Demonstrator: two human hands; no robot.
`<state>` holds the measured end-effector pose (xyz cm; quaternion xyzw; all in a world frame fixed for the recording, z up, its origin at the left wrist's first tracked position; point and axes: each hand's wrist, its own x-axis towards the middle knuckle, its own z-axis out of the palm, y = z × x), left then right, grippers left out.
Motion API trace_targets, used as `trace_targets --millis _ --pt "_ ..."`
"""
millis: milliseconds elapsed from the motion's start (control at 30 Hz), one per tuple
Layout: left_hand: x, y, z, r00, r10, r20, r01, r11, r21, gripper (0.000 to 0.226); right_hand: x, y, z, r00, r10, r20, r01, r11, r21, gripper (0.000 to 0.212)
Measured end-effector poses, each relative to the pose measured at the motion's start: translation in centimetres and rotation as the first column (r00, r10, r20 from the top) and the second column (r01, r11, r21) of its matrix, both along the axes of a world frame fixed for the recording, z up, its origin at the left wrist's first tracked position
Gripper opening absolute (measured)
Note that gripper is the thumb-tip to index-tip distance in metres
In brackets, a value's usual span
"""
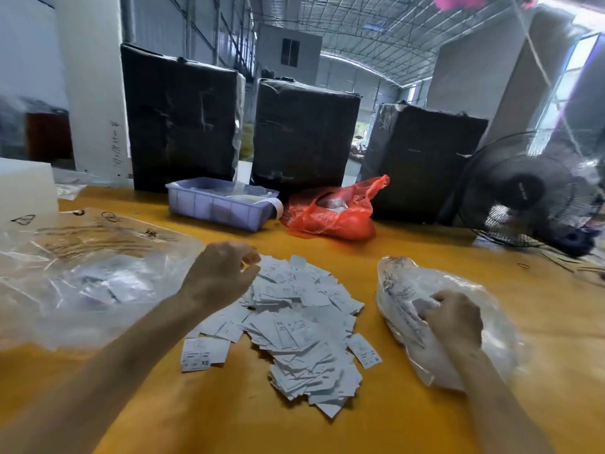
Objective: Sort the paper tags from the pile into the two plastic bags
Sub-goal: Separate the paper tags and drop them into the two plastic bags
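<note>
Head view: the pile of paper tags (301,326) sits mid-desk toward the near edge, white slips heaped loosely on the yellow desk (409,244). The left hand (219,276) hovers over the pile's far-left side, fingers curled in, thumb meeting fingertips; whether it pinches a tag, I cannot tell. The right hand (453,319) presses down on the right plastic bag (406,286), fingers curled into its crumpled film. The left plastic bag (82,276) lies at the left edge, some tags inside. Along the far edge: a purple bin (219,204), a red bag (334,211), 3 black-wrapped boxes (304,132) and a fan (523,191).
</note>
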<state>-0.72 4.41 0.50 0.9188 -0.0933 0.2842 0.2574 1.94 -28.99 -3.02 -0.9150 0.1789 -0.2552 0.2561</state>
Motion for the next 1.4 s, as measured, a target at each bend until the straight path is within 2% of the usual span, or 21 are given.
trace_targets --millis 133,267,367,433,500,567,633,700,800,900,967,1000,1067,1133,1200,1267,1300,1333,1367,1400 --pt "-0.1 -2.4 -2.2 0.985 -0.125 -0.121 0.132 0.990 0.054 0.021 0.3 -0.4 -0.1 0.998 0.035 0.053 -0.043 0.988 0.147 0.040" --pt "-0.3 -3.4 -3.0 0.972 -0.191 -0.138 0.202 0.977 0.068 0.012 0.1 -0.4 0.1 0.992 0.042 0.122 -0.067 0.977 0.205 0.042" --pt "-0.3 -3.7 -3.5 0.961 -0.220 -0.166 0.233 0.970 0.066 0.012 -0.2 0.7 1.2 0.958 0.145 0.249 -0.224 0.919 0.325 0.045" --pt "-0.2 -3.9 -4.2 0.957 -0.214 -0.198 0.233 0.969 0.079 0.019 -0.7 2.6 2.1 0.911 0.272 0.310 -0.396 0.789 0.470 0.047" --pt "-0.2 -4.2 -5.0 0.950 -0.213 -0.227 0.236 0.969 0.079 0.029 -1.6 5.2 2.7 0.841 0.427 0.332 -0.538 0.600 0.592 0.049" --pt "-0.2 -4.4 -5.7 0.946 -0.235 -0.222 0.263 0.959 0.106 0.040 -2.3 7.7 2.9 0.762 0.576 0.296 -0.594 0.440 0.674 0.056" --pt "-0.1 -4.5 -6.0 0.938 -0.261 -0.227 0.298 0.943 0.148 0.043 -2.9 9.6 2.4 0.673 0.700 0.240 -0.602 0.330 0.727 0.065" --pt "-0.1 -4.4 -6.2 0.930 -0.255 -0.265 0.310 0.932 0.190 0.037 -3.3 10.9 1.7 0.611 0.766 0.199 -0.606 0.291 0.741 0.068" --pt "0.0 -4.3 -6.0 0.928 -0.248 -0.279 0.312 0.926 0.214 0.033 -3.4 11.7 0.9 0.611 0.778 0.145 -0.611 0.348 0.711 0.067" --pt "0.1 -4.1 -5.5 0.927 -0.288 -0.239 0.322 0.939 0.122 0.048 -3.5 11.8 0.6 0.620 0.774 0.128 -0.616 0.379 0.691 0.069" --pt "-0.2 -3.9 -4.6 0.871 -0.392 -0.297 0.387 0.919 -0.078 0.060 -3.5 11.8 0.6 0.622 0.773 0.121 -0.635 0.408 0.656 0.069" --pt "-0.4 -3.8 -4.0 0.822 -0.466 -0.328 0.413 0.884 -0.219 0.058 -3.5 11.8 0.7 0.623 0.774 0.110 -0.647 0.432 0.629 0.068" --pt "-0.5 -3.7 -3.5 0.768 -0.565 -0.301 0.400 0.790 -0.465 0.035 -3.6 11.9 0.6 0.614 0.784 0.088 -0.666 0.454 0.592 0.067" --pt "-0.3 -3.7 -3.4 0.832 -0.498 -0.244 0.302 0.776 -0.553 0.009 -3.7 12.1 0.7 0.599 0.797 0.069 -0.679 0.460 0.572 0.067" --pt "0.1 -3.6 -3.6 0.901 -0.359 -0.245 0.180 0.821 -0.542 0.005 -3.5 11.9 1.1 0.630 0.774 0.057 -0.695 0.531 0.485 0.062" --pt "0.5 -3.1 -3.9 0.942 -0.214 -0.260 0.064 0.872 -0.485 0.009 -2.9 10.7 1.7 0.769 0.627 0.125 -0.637 0.734 0.234 0.046" --pt "0.6 -2.6 -4.0 0.960 -0.122 -0.252 0.010 0.914 -0.405 0.009 -2.5 9.5 2.1 0.843 0.499 0.199 -0.519 0.853 0.059 0.034" --pt "0.7 -2.2 -4.0 0.973 -0.030 -0.230 -0.041 0.955 -0.295 0.003 -2.2 7.9 2.5 0.892 0.364 0.268 -0.354 0.931 -0.090 0.023" --pt "0.7 -1.9 -4.1 0.979 0.047 -0.199 -0.087 0.976 -0.198 0.008 -1.8 6.2 2.7 0.926 0.236 0.294 -0.184 0.964 -0.192 0.018" --pt "0.7 -1.7 -4.2 0.980 0.098 -0.171 -0.122 0.983 -0.136 0.018 -1.4 4.4 2.6 0.964 0.111 0.243 -0.042 0.961 -0.272 0.020"
